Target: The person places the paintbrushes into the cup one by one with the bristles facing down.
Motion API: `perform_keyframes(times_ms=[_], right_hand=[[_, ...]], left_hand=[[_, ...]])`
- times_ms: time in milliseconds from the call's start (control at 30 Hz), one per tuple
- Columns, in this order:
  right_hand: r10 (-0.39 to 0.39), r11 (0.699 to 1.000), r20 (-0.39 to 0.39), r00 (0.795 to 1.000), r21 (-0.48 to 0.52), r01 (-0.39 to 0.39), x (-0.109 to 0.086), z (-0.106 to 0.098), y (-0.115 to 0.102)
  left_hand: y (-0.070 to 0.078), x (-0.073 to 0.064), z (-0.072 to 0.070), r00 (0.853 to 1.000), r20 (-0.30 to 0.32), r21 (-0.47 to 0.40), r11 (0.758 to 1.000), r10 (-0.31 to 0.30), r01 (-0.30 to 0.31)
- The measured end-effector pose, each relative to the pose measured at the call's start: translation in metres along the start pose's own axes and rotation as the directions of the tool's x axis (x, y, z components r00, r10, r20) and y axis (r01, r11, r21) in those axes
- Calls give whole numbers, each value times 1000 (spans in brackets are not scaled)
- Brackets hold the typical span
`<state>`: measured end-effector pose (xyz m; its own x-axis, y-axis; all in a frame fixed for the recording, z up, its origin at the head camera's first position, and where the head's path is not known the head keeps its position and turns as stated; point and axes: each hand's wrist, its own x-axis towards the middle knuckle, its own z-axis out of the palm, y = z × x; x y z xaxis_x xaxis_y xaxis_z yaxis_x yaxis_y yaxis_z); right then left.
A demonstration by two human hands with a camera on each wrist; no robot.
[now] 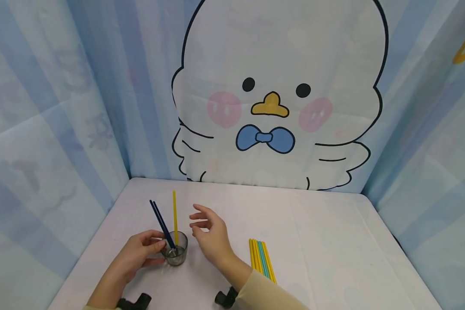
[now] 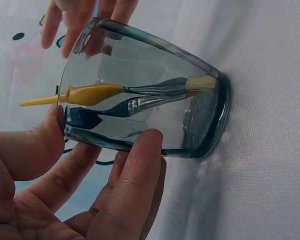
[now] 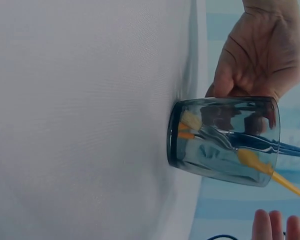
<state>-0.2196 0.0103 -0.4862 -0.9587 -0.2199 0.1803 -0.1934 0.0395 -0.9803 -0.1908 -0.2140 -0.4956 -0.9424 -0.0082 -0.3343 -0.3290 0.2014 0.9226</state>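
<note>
A clear drinking glass stands upright at the left of the table. Inside lean paintbrushes, bristles down: one with a yellow handle and two dark blue handles rising past the rim. My left hand holds the glass from its left side, thumb and fingers around the wall. To the right of the glass, slightly apart from it, my right hand is raised with loosely bent fingers and nothing in them.
Right of my right forearm lies a row of several thin yellow and teal sticks, their near ends hidden by the sleeve. A striped curtain with a cartoon bird closes off the table's back and sides.
</note>
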Motion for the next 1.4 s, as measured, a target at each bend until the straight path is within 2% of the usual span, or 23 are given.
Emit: perform_keyframes(times_ms=[367,567,1067,1400], right_hand=[[27,1000,19,999,-10,-27,-11,-23,-1],[71,997,0,997,-27,-71,-19,-38,0],[148,989,-42,988,-1,-148,-40,-74,-6],[216,976,-64,974,5,-216,-48,-104,1]], left_hand=[[0,-2,-2,1000,19,-17,1000,6,-6],[-1,-2,-3,999,31,-29,1000,10,-9],[-1,-2,0,1000,8,-10,1000,-13,13],[-1,0,0,1000,1,-10,1000,-22,22]])
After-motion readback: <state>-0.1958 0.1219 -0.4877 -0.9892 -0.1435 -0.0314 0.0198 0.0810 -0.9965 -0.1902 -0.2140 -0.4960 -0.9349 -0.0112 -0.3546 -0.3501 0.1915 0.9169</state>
